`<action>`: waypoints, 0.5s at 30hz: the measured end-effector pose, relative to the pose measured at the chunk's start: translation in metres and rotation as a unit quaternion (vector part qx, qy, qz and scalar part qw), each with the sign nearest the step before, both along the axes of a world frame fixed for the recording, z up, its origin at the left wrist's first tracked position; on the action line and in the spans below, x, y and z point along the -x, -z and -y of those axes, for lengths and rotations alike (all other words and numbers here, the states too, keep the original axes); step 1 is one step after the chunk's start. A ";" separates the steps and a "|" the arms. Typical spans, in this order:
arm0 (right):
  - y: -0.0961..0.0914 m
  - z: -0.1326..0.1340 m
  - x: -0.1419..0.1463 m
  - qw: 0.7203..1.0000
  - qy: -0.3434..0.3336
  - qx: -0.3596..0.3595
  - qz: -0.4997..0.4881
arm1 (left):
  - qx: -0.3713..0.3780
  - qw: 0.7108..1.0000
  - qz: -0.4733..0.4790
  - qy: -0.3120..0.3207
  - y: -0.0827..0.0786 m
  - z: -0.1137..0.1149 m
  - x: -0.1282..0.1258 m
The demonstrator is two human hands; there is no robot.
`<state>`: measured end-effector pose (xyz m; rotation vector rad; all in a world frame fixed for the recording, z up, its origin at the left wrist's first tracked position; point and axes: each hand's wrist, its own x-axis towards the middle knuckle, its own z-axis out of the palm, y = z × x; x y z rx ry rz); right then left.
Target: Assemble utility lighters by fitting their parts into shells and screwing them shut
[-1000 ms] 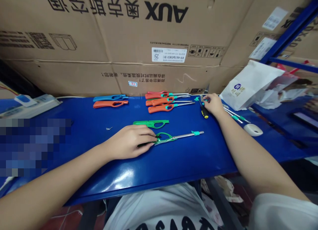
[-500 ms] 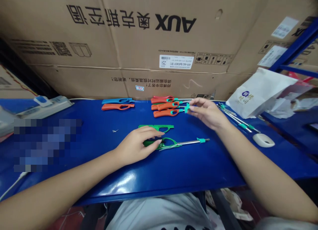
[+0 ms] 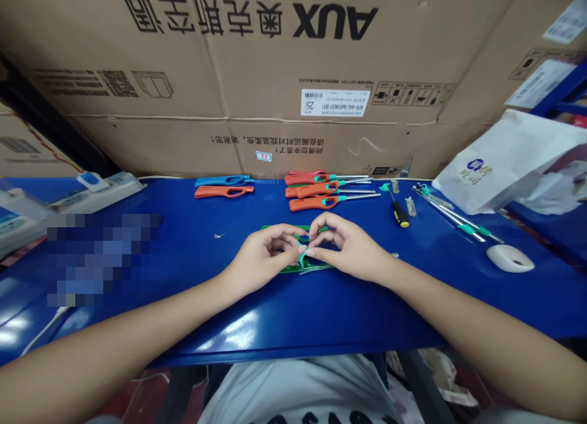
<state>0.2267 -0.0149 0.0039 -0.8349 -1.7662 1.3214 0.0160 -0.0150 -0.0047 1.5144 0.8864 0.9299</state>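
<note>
My left hand [image 3: 257, 260] and my right hand [image 3: 351, 248] meet at the middle of the blue table. Between their fingertips is a small teal plastic piece [image 3: 301, 258], pinched from both sides. Directly beneath lies an opened green lighter body [image 3: 288, 269], mostly covered by my fingers. Behind it a second green half-shell [image 3: 266, 228] shows only in part. The metal tube of the green lighter is hidden by my right hand.
Assembled orange and red lighters [image 3: 314, 202] lie at the back, with blue and orange handle shells [image 3: 224, 192] to their left. On the right are a screwdriver [image 3: 400, 215], metal tubes [image 3: 458, 219], a white oval object [image 3: 510, 258] and a paper bag [image 3: 499, 161].
My right hand has come back from the rear of the table with the teal piece. My left hand has shifted slightly right, off the green handle, and now also pinches the piece.
</note>
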 end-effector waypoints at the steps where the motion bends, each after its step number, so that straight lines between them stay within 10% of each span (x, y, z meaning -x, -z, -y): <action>1: 0.000 0.000 0.000 1.000 0.006 -0.008 0.002 | 0.021 1.000 0.013 0.000 -0.001 0.000 0.000; 8: -0.006 0.004 -0.001 0.955 0.044 -0.220 0.195 | 0.108 0.991 0.071 -0.040 -0.007 -0.001 -0.003; 15: -0.016 0.000 -0.013 0.892 0.029 -0.337 0.301 | 0.035 0.998 -0.045 -0.019 -0.005 -0.005 0.004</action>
